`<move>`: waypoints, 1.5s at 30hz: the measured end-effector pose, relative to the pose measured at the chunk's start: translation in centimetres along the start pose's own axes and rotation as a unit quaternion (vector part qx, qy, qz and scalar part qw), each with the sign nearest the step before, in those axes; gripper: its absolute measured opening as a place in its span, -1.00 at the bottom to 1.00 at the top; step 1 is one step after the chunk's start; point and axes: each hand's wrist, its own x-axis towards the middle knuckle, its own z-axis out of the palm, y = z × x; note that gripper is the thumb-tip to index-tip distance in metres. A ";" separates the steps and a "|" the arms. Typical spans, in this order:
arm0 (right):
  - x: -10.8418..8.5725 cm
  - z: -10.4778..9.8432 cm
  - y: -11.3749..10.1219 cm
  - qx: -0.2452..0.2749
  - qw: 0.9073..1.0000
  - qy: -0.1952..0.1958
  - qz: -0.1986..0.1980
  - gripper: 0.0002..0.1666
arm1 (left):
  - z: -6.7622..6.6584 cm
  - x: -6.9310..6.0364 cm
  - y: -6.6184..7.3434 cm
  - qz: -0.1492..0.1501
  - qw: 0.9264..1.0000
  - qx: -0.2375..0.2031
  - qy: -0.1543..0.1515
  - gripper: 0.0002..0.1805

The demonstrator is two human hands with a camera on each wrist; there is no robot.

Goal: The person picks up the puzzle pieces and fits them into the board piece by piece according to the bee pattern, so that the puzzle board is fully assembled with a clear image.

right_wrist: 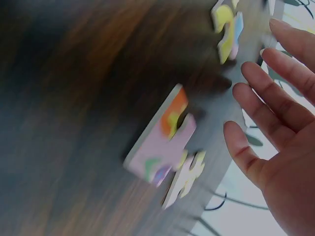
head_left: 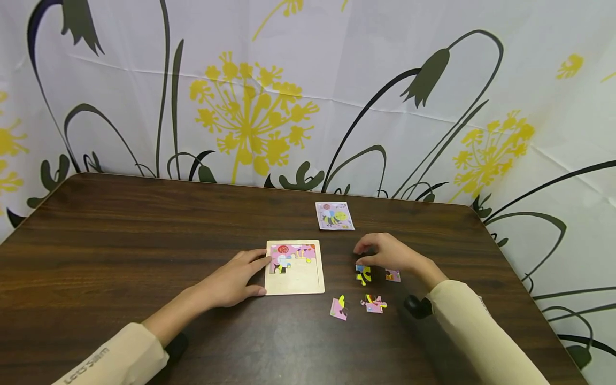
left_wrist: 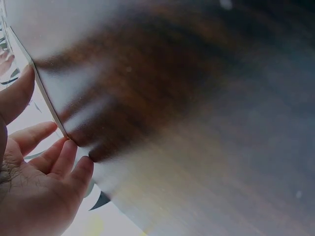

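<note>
Nearest, can count two cream sleeves: left sleeve (head_left: 115, 359) with lettering, right sleeve (head_left: 486, 337) with one black thing (head_left: 416, 307) beside its cuff. Next, find four loose pieces on the brown table (head_left: 168, 246), all right of the tray (head_left: 298, 280), in two rows of two. In the near row, see one yellow-tipped piece (head_left: 338, 310) and, just right of it, one knobbed piece (head_left: 374, 306). In the far row, see one yellow-and-blue piece (head_left: 363, 273) and one pink-and-orange piece (head_left: 392, 275), apart from each other. Over that row, find the right hand (head_left: 392, 252), fingers and thumb apart, loosely bent, with nothing visible in grasp; cannot tell whether touching the yellow-and-blue piece near the thumb. Well away from it, at the tray, find the left hand (head_left: 236, 280), fingers and thumb spread apart along the left edge, touching the rim and holding no piece. In this one tray, flat on the table, see fitted pieces (head_left: 291, 251) across the top and down the left, with bare wood below; cannot count them for certain. Beyond, a little to the right, find one bee card (head_left: 335, 216), lying flat. Farthest, see white cloth (head_left: 366, 64) with two full yellow blooms (head_left: 247, 128) printed on it.
</note>
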 end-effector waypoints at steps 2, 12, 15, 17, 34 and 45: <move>-0.6 -0.1 0.3 0.006 1.000 0.002 0.005 -0.78 | 0.0 0.0 0.0 0.004 1.000 0.001 0.001 -0.32; -2.9 0.3 1.1 -0.003 1.000 0.017 -0.005 -0.77 | 0.0 -0.1 0.0 0.009 1.000 0.002 0.005 -0.32; -3.2 0.7 1.2 0.001 0.999 0.025 -0.020 -0.75 | 0.0 -0.1 -0.1 0.010 1.000 0.004 0.007 -0.32; -3.3 1.0 1.4 0.000 0.999 0.030 -0.027 -0.75 | 0.0 -0.1 -0.1 0.009 1.000 0.003 0.007 -0.32; -3.9 2.6 1.3 -0.028 0.996 0.078 -0.017 -0.74 | 0.0 -0.1 -0.1 0.011 1.000 0.005 0.004 -0.32; -3.9 2.8 1.4 -0.045 0.995 0.091 -0.026 -0.76 | -0.2 -0.2 0.1 0.001 1.000 0.000 0.000 -0.33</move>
